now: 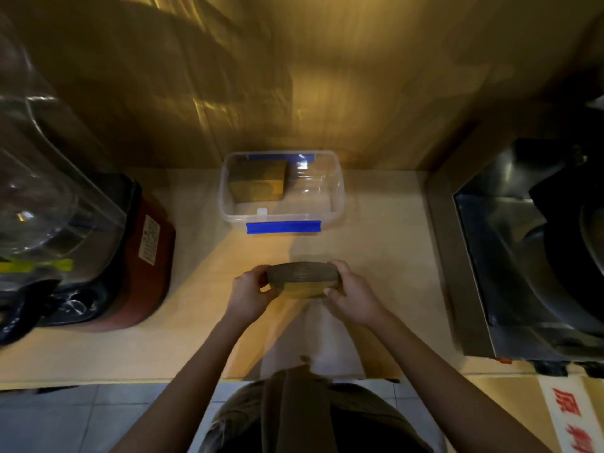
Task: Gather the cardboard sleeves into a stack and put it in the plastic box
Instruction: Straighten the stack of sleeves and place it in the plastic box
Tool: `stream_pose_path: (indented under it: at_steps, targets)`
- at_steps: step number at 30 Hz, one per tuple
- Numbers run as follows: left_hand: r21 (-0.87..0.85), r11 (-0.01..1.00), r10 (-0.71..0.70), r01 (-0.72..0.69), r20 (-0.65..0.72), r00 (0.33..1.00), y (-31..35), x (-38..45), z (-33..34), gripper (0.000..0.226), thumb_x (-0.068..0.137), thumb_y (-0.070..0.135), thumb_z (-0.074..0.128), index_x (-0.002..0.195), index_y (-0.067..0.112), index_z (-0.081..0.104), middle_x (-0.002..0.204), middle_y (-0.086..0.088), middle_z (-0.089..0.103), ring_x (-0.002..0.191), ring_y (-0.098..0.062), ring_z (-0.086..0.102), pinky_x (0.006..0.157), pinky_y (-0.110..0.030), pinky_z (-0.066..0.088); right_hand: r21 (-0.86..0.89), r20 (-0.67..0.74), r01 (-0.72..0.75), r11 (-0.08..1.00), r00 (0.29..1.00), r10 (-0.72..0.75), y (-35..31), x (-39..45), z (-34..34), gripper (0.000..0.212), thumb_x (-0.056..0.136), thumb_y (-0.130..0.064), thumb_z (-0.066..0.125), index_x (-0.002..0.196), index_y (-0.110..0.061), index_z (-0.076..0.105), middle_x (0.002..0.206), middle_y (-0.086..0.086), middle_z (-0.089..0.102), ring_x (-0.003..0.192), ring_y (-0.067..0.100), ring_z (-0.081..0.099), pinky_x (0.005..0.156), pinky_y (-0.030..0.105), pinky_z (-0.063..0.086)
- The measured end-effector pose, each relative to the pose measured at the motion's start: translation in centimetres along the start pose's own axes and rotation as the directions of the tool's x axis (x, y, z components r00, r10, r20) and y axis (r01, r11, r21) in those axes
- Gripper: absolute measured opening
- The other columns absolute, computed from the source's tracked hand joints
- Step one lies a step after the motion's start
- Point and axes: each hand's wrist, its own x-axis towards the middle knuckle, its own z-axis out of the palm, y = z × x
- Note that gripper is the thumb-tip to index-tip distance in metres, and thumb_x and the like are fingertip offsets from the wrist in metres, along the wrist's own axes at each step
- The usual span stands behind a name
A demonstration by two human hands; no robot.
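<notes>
A stack of flat brown cardboard sleeves (302,278) is held between both hands above the pale beige countertop (376,256), in front of the person and nearer than the box. The left hand (250,294) is closed on the left end of the stack, with the thumb toward the near face and the fingers wrapped round the far edge. The right hand (351,291) is closed on the right end in like manner. The layered edges of the sleeves are turned upward and are seen as fine ridges; the stack is bowed slightly along its upper edge. Whether its lower edge touches the countertop cannot be told.

A clear rectangular plastic box with blue clip handles (338,197) stands open on the countertop beyond the hands, close to the yellow-brown back wall (327,76). A second bundle of brown cardboard sleeves (258,179) is already lodged in the left half of the box; the right half shows only the clear base. The held stack and the box are apart, with bare countertop between them.

To the left, a dark red appliance base carrying a clear plastic jug and a white label (143,263) is set on the countertop. To the right, a stainless steel sunken basin (490,256) holds a large black pan (575,256). Grey floor tiles (81,420) are visible below the counter edge.
</notes>
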Motion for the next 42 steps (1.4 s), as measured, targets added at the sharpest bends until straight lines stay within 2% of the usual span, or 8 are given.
stream_pose_path:
  at_steps: [4, 7, 11, 17, 25, 28, 32, 42]
  targets:
    - [0.074, 0.997, 0.011, -0.013, 0.029, 1.000, 1.8, 1.9, -3.9, 0.040, 0.073, 0.011, 0.070, 0.112, 0.009, 0.059, 0.100, -0.002, 0.063, 0.087, -0.011, 0.058, 0.077, -0.016, 0.047, -0.078, 0.036, 0.098, 0.992, 0.995, -0.096, -2.7, 1.9, -2.4, 0.060, 0.082, -0.015, 0.060, 0.135, -0.017, 0.033, 0.115, 0.017, 0.061, 0.102, 0.031, 0.058, 0.079, 0.023, 0.038]
    - [0.007, 1.000, -0.017, 0.017, 0.043, 0.999, 3.7, 3.6, -7.2, 0.032, 0.070, 0.003, 0.071, 0.100, 0.008, 0.061, 0.091, -0.008, 0.066, 0.070, -0.018, 0.063, 0.071, -0.034, 0.057, -0.096, 0.047, 0.141, 0.985, 0.989, -0.137, -5.4, 4.0, -4.3, 0.054, 0.082, -0.018, 0.060, 0.132, -0.017, 0.036, 0.090, 0.011, 0.059, 0.079, 0.025, 0.055, 0.070, 0.024, 0.036]
    - [0.071, 0.995, 0.072, -0.072, 0.004, 0.997, 5.6, 6.2, -10.8, 0.042, 0.073, 0.009, 0.070, 0.112, 0.014, 0.053, 0.088, 0.006, 0.059, 0.070, -0.004, 0.058, 0.053, -0.010, 0.047, -0.058, 0.036, 0.212, 0.975, 0.977, -0.210, -8.2, 7.4, -6.3, 0.047, 0.084, -0.015, 0.059, 0.127, -0.017, 0.039, 0.083, -0.006, 0.052, 0.070, 0.011, 0.050, 0.064, 0.023, 0.036]
    - [0.141, 0.963, 0.249, -0.229, -0.146, 0.958, 5.1, 9.9, -11.8, 0.043, 0.075, 0.007, 0.067, 0.115, 0.014, 0.053, 0.103, 0.001, 0.060, 0.090, -0.007, 0.057, 0.069, -0.007, 0.046, 0.016, -0.085, 0.216, 0.976, 0.973, -0.214, -9.2, 12.1, -5.5, 0.045, 0.083, -0.014, 0.061, 0.124, -0.017, 0.042, 0.106, 0.002, 0.059, 0.088, 0.012, 0.054, 0.078, 0.024, 0.041]
    - [0.402, 0.911, 0.151, -0.096, -0.106, 0.983, 3.1, 13.8, -10.0, 0.040, 0.084, 0.013, 0.056, 0.122, 0.009, 0.045, 0.126, -0.017, 0.053, 0.118, -0.029, 0.049, 0.096, -0.034, 0.041, 0.043, -0.051, 0.091, 0.995, 0.995, -0.089, -8.9, 16.0, -2.7, 0.045, 0.086, -0.007, 0.056, 0.128, -0.016, 0.040, 0.120, 0.010, 0.061, 0.113, 0.021, 0.057, 0.095, 0.031, 0.047]
    - [0.666, 0.745, 0.137, -0.045, -0.088, 0.987, 2.5, 15.1, -9.4, 0.043, 0.087, 0.020, 0.051, 0.126, 0.007, 0.040, 0.148, -0.017, 0.028, 0.140, -0.032, 0.017, 0.116, -0.042, 0.013, -0.018, -0.014, 0.068, 0.998, 0.998, -0.068, -8.6, 17.4, -1.8, 0.043, 0.087, -0.005, 0.054, 0.127, -0.013, 0.040, 0.121, 0.013, 0.061, 0.113, 0.023, 0.058, 0.094, 0.030, 0.046]
    - [0.743, 0.669, 0.127, 0.002, -0.117, 0.985, 1.7, 16.7, -8.6, 0.031, 0.086, 0.018, 0.051, 0.114, 0.006, 0.047, 0.156, -0.018, 0.004, 0.144, -0.036, -0.006, 0.110, -0.048, -0.015, -0.080, -0.021, -0.003, 0.997, 1.000, 0.002, -8.7, 18.9, -0.4, 0.041, 0.088, -0.004, 0.050, 0.126, -0.010, 0.038, 0.116, 0.017, 0.063, 0.107, 0.029, 0.061, 0.088, 0.035, 0.048]
    - [0.600, 0.796, 0.048, 0.084, -0.201, 0.978, 0.4, 16.4, -8.8, 0.064, 0.081, 0.016, 0.058, 0.139, 0.017, 0.030, 0.157, -0.016, 0.008, 0.145, -0.033, 0.000, 0.116, -0.047, 0.005, 0.217, 0.063, -0.150, 0.965, 0.988, 0.140, -9.4, 19.8, 0.0, 0.049, 0.080, -0.010, 0.065, 0.124, -0.012, 0.043, 0.107, 0.000, 0.057, 0.099, 0.013, 0.054, 0.079, 0.023, 0.042]
